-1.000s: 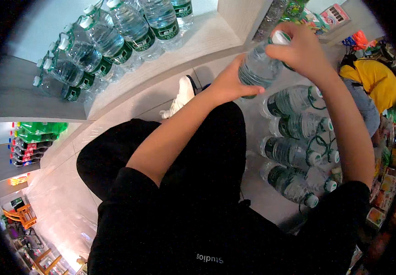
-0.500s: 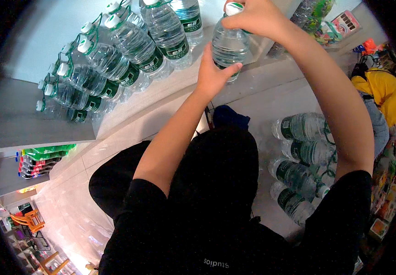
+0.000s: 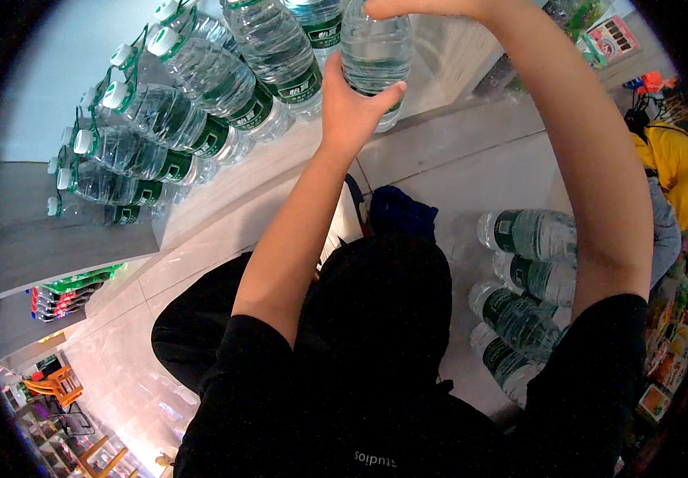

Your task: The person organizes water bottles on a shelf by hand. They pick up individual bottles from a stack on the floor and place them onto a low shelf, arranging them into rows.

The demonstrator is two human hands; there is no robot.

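I hold a clear water bottle (image 3: pixel 377 49) with a green label upright at the front edge of a pale wooden shelf (image 3: pixel 447 76). My left hand (image 3: pixel 350 107) is wrapped round its lower part, thumb across the label. My right hand (image 3: pixel 443 6) grips near its top, but the upper edge of the picture cuts off most of that hand and the cap. Just left of the held bottle, several like bottles (image 3: pixel 276 56) stand in rows on the shelf, with white caps and green carry straps about their necks.
On the floor to my right, several more water bottles (image 3: pixel 519 319) lie on their sides beside my arm. Another person in a yellow garment (image 3: pixel 674 167) is at the far right. Under the shelf at left are red and green packed bottles (image 3: pixel 61 299). An orange stool (image 3: pixel 61 386) stands lower left.
The view has shifted a little, so the shelf bottles appear farther left. The held bottle has moved slightly away from me, and its cap has passed out of the picture. Both hands keep hold.
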